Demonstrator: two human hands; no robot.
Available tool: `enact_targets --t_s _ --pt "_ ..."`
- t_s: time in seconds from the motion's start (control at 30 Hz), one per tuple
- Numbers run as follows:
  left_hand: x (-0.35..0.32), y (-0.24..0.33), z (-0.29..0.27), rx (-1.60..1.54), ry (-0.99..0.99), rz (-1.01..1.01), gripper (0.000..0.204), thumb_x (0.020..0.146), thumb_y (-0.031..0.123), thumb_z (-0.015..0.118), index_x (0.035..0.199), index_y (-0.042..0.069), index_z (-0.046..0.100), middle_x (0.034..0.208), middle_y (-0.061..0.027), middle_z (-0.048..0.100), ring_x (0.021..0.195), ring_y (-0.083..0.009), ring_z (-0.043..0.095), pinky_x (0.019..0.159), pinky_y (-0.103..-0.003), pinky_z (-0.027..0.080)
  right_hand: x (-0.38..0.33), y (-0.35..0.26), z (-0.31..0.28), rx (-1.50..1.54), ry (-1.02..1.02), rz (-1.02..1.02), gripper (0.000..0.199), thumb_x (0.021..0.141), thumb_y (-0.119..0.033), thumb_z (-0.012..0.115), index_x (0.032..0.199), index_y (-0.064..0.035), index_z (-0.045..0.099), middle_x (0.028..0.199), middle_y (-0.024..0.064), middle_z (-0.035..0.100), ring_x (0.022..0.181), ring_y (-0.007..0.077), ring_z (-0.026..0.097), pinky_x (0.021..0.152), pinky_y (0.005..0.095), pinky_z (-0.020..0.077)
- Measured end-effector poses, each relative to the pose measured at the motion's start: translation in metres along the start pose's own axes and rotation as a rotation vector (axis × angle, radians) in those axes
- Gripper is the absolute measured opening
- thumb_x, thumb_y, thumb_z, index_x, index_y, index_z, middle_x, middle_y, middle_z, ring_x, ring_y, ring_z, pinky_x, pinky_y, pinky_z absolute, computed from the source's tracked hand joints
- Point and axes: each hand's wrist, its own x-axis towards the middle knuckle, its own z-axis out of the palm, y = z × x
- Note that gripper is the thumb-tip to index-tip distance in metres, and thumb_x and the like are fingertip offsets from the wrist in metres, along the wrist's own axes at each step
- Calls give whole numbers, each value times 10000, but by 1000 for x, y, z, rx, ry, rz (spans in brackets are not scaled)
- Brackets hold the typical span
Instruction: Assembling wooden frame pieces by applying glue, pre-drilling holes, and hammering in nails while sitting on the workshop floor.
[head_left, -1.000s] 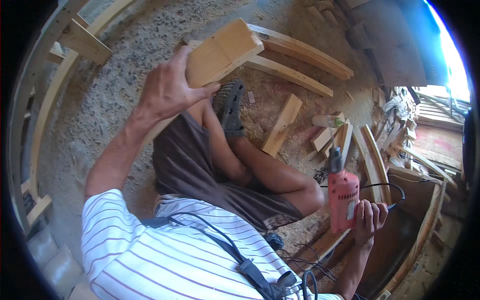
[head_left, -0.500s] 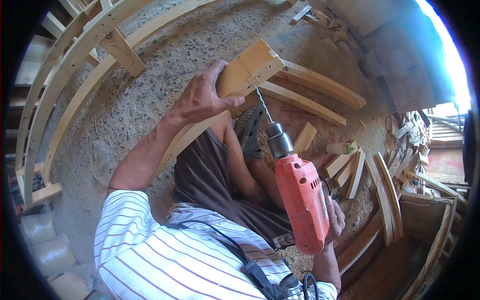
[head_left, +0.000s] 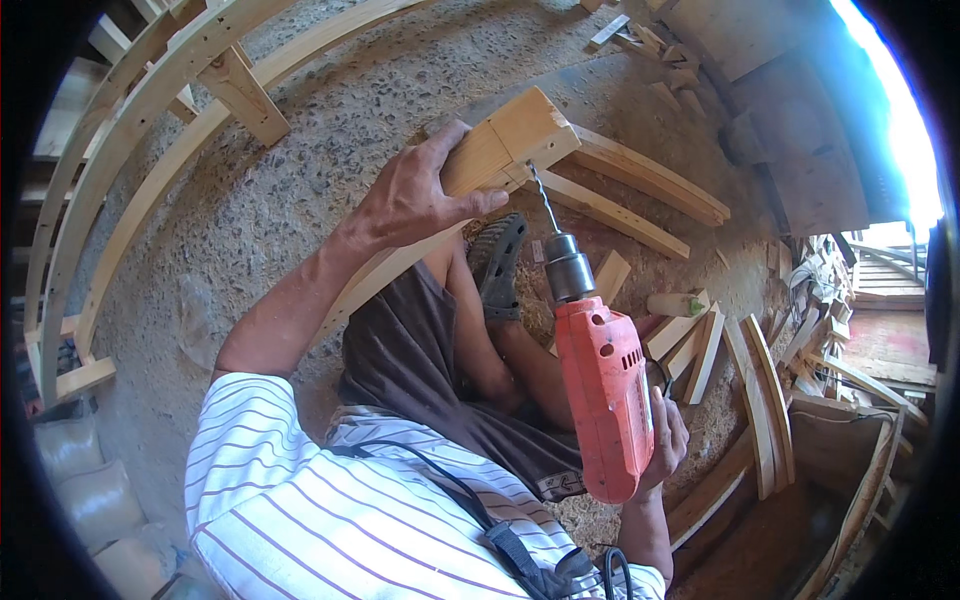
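My left hand (head_left: 415, 195) is closed around a thick wooden beam (head_left: 508, 140) near its far end, thumb along the near side. The beam slants up to the right above my lap, and its end face shows small dark holes. In my right hand (head_left: 664, 440) is a red power drill (head_left: 603, 400), gripped at its rear and pointing away from me. A long twisted drill bit (head_left: 546, 200) sticks out of its metal chuck (head_left: 569, 270). The bit's tip meets the beam's end face near its lower edge; how deep it sits, I cannot tell.
Curved wooden frames (head_left: 150, 230) stand at the left. Two wooden pieces (head_left: 640, 180) lie beyond the beam, close to my dark clog (head_left: 500, 265). Short offcuts (head_left: 690, 345), a pale bottle (head_left: 672, 304) and a wooden box (head_left: 850, 430) are at the right.
The bit's tip has shifted up and right, from the beam's lower edge onto its end face. The beam and my left hand have moved slightly right.
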Motion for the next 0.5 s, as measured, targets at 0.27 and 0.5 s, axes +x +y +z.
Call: enact_targets --t_s 0.27,0.5 --pt "0 0 5 32 74 70 811 764 635 744 1220 -12 566 959 -252 708 868 -345 734 813 -439 578 1 1 -5 -57 -45 -26 570 801 -201 792 1304 -47 573 911 124 672 729 267 643 661 399 507" --pt "2 0 4 18 68 81 820 756 648 740 1212 -11 564 944 -236 706 852 -351 731 797 -444 581 5 -6 -6 -121 -66 -112 472 837 -260 747 1256 -84 621 962 99 679 722 242 639 700 405 512"
